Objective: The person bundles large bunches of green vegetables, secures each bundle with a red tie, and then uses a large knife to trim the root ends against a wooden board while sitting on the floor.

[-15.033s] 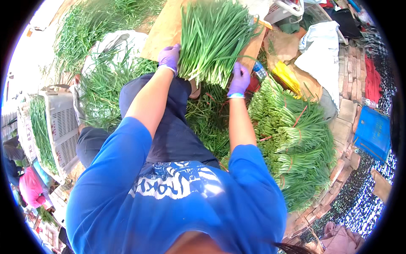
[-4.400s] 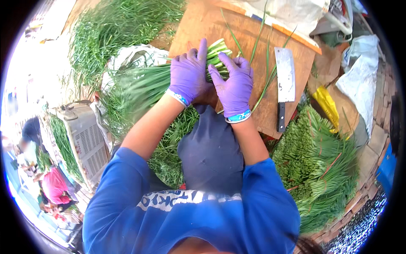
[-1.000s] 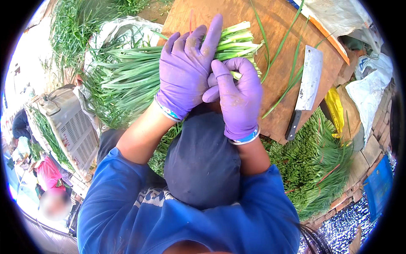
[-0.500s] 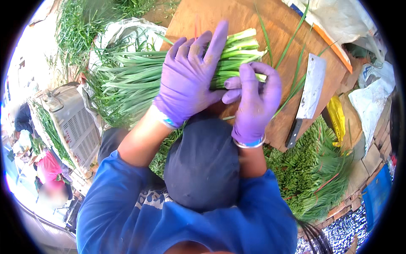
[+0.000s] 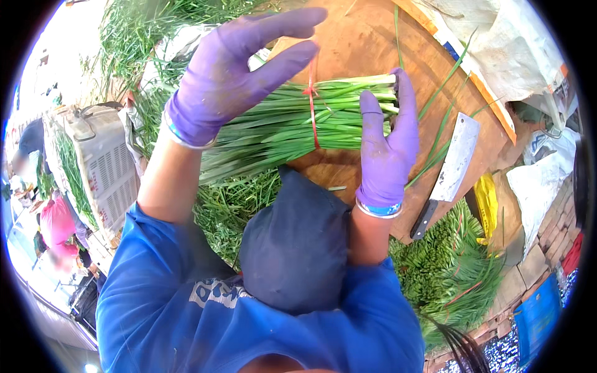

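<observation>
A bundle of garlic chives [image 5: 280, 127] lies across a round-edged wooden board [image 5: 354, 43], leaves to the left and pale cut ends to the right. A red tie [image 5: 313, 118] circles it, knotted on top. My left hand [image 5: 227, 74], in a purple glove, is raised over the leafy side with thumb and fingers apart and nothing in it. At the cut ends is my gloved right hand [image 5: 392, 149], its thumb over the stalks and its straight fingers against the tips. A cleaver [image 5: 457, 155] with a black handle rests on the board to the right.
Several tied green bundles [image 5: 448, 267] are piled below the board's right side. Loose leaves [image 5: 140, 43] heap at the far left, near a pale plastic crate [image 5: 109, 168]. Stray leaves [image 5: 438, 143] lie beside the cleaver. White sacking [image 5: 516, 43] sits at the far right.
My left hand has lifted off the bundle and moved left, uncovering the red tie. My right hand has spread its curled fingers and shifted to the cut ends.
</observation>
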The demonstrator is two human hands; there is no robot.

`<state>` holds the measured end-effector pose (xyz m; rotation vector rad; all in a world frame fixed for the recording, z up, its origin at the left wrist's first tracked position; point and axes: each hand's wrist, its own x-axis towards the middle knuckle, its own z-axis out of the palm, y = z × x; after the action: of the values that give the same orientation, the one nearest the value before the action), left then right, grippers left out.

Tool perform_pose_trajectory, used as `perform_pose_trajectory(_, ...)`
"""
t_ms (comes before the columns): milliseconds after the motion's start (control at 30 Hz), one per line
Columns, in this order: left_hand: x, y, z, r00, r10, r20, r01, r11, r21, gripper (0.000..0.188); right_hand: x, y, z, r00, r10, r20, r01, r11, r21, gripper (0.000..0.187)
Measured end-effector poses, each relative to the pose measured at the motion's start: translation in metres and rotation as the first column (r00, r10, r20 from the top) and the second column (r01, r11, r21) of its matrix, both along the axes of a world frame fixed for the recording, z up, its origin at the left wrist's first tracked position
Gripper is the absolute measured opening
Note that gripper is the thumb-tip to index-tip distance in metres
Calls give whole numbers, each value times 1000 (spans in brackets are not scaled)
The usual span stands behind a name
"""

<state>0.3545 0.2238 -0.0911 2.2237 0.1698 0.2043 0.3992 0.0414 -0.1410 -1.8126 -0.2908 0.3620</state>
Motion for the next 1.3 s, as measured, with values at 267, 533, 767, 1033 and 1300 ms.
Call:
perform_pose_trajectory(267,11,-76,-31,916,-58,-397,244,866,437,114,2,-28,-5,986,-90,-141,144,886,440,43)
perform_pose_trajectory(533,-1,-82,-35,920,16,-392,208,827,523,103,2,-155,-20,934,-65,350,321,578,-750,67)
perform_pose_trajectory(767,-65,-63,-31,866,66,-496,230,828,512,85,-37,-164,-31,945,44,323,276,420,-865,60)
perform_pose_trajectory(1033,-66,-76,-49,818,246,-520,169,761,626,102,-21,-192,-13,931,88,355,254,544,-800,40)
perform_pose_trajectory(1300,-83,-52,-36,838,17,-546,105,976,192,107,-57,-87,16,965,204,162,-74,811,-581,29)
